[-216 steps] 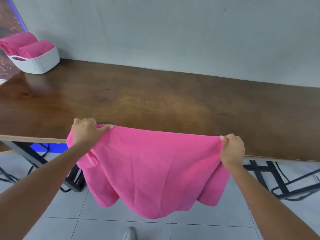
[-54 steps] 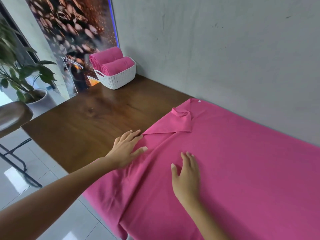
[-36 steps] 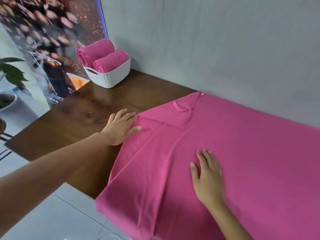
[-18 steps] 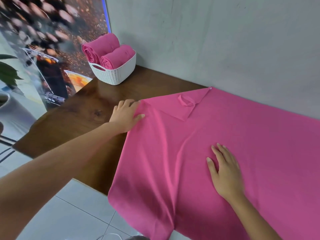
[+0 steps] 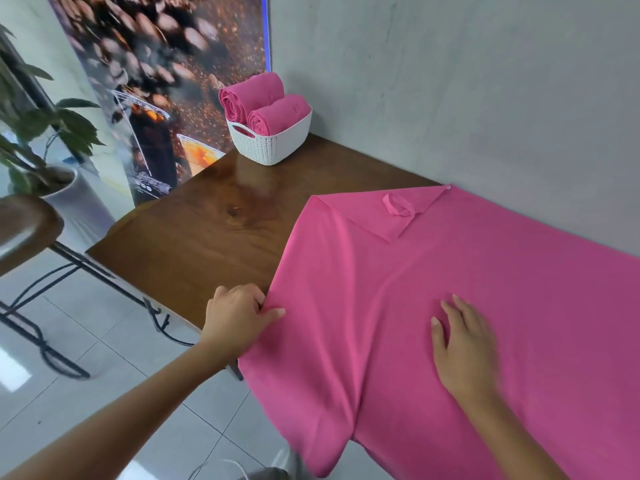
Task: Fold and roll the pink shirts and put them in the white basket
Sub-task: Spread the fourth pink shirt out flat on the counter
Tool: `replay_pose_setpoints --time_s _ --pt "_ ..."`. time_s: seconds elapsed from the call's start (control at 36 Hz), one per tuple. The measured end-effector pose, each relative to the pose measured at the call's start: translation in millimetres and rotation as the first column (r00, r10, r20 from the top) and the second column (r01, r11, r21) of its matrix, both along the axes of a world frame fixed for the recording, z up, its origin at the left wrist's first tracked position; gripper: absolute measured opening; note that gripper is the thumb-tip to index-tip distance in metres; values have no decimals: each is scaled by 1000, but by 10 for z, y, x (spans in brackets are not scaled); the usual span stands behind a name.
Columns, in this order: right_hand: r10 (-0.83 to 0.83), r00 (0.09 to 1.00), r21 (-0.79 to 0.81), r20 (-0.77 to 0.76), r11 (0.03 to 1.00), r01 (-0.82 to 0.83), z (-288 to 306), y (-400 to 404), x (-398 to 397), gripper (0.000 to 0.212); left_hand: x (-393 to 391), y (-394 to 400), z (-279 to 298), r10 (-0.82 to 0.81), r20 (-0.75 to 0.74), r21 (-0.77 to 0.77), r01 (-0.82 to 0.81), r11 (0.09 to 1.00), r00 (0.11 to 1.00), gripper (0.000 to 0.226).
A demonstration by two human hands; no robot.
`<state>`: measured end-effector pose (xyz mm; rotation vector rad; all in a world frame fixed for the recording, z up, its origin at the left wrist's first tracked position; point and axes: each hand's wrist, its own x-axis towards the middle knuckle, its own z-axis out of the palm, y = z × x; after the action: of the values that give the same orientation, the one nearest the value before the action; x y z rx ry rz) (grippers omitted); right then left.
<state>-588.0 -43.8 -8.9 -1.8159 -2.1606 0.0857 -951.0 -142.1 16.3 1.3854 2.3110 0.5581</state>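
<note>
At the far left corner of the table (image 5: 214, 233) sits the white basket (image 5: 273, 145), two rolled shirts (image 5: 266, 103) already inside. My left hand (image 5: 239, 315) pinches the pink shirt (image 5: 433, 289) by its left edge at the near table edge; I should pull it taut before folding. My right hand (image 5: 465, 344) lies flat on the cloth, fingers loosely spread, anchoring it against sliding.

No readable text, label, brand or number anywhere in view. Wall poster (image 5: 152, 84) with coffee-bean picture carries small pale print near lower edge, too blurred to read. Pink shirt (image 5: 450, 306), white basket (image 5: 273, 147), wooden table (image 5: 214, 230): no lettering or tags legible.
</note>
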Motion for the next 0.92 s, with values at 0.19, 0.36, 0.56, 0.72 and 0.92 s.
replay_pose_setpoints --time_s 0.19,0.36,0.56,0.72,0.92 --pt "110 994 -27 -14 994 -110 61 -485 -61 44 92 -132 120 -44 186 46 37 998 981 41" --pt "107 992 -123 -60 986 -113 24 -753 -73 52 46 -146 283 -72 600 18 76 997 797 37" --pt "99 992 -41 -75 994 -102 -17 -843 -88 64 -17 -258 386 -83 701 93 25 995 708 37" --pt "95 994 -37 -55 995 -97 -17 -848 -78 66 -117 -387 460 -78 804 136 -55 989 589 32" --pt "101 993 -32 -64 994 -103 -28 -843 -75 59 -349 -446 394 -22 680 145 -105 984 733 10"
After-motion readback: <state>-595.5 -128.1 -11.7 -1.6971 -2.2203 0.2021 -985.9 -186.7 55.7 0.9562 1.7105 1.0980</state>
